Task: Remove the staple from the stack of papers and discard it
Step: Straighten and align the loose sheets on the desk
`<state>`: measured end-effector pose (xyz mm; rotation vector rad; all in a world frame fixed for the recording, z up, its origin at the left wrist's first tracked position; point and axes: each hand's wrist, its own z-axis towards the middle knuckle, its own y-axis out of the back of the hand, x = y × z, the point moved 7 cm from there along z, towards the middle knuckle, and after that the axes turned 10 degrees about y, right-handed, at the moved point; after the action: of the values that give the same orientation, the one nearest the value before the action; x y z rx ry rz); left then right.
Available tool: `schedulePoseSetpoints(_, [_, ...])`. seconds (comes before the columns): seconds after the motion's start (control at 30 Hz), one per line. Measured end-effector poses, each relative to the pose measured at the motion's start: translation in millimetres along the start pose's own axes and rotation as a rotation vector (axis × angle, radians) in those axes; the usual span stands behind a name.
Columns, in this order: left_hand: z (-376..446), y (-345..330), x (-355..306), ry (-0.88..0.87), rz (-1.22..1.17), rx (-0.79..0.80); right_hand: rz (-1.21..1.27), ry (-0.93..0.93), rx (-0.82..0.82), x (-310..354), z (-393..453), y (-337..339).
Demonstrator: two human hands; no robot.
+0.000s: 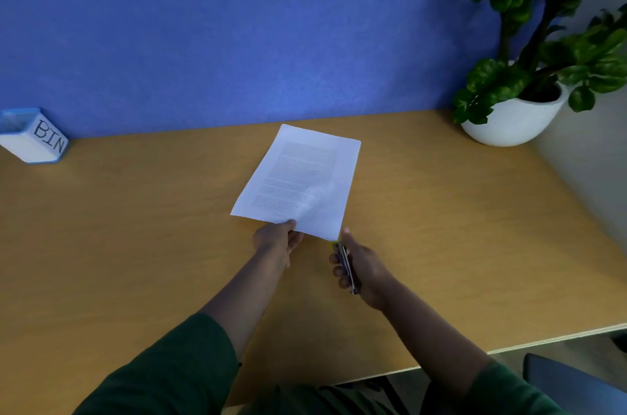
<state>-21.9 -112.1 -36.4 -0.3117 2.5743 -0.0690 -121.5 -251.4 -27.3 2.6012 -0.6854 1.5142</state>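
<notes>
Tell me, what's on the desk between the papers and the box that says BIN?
Nothing: in the head view, only bare wooden desk lies between the papers and the BIN box.

A white stack of papers [298, 177] printed with blurred text lies at an angle mid-surface, its near edge lifted. A slim staple remover [345, 265] with a yellow-green tip touches its near right corner. A white, blue-trimmed container marked "BIN" [34, 138] stands far left.

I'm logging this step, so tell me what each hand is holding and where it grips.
The left hand pinches the papers at their near edge. The right hand is wrapped around the handle of a tool, its tip at the near corner.
</notes>
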Motion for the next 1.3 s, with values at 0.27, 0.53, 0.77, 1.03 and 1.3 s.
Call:
schedulePoseSetpoints(0.27, [-10, -6, -6, -0.047, -0.079, -0.015, 0.226, -0.164, 0.137, -12, -2, -15])
schedulePoseSetpoints(0.53, [-15, -4, -9, -0.112, -0.055, -0.049, 0.385, -0.16, 0.252, -12, 0, -22])
schedulePoseSetpoints(0.77, [-16, -3, -10, -0.125, -0.056, -0.055, 0.427, -0.182, 0.235, -14, 4, -24])
schedulePoseSetpoints(1.03, [-17, -2, -11, -0.118, -0.051, -0.048, 0.348, -0.157, 0.174, -15, 4, -19])
schedulePoseSetpoints(1.3, [-17, -1, -13, -0.1, -0.057, -0.047, -0.325, 0.078, 0.026, -10, -1, -6])
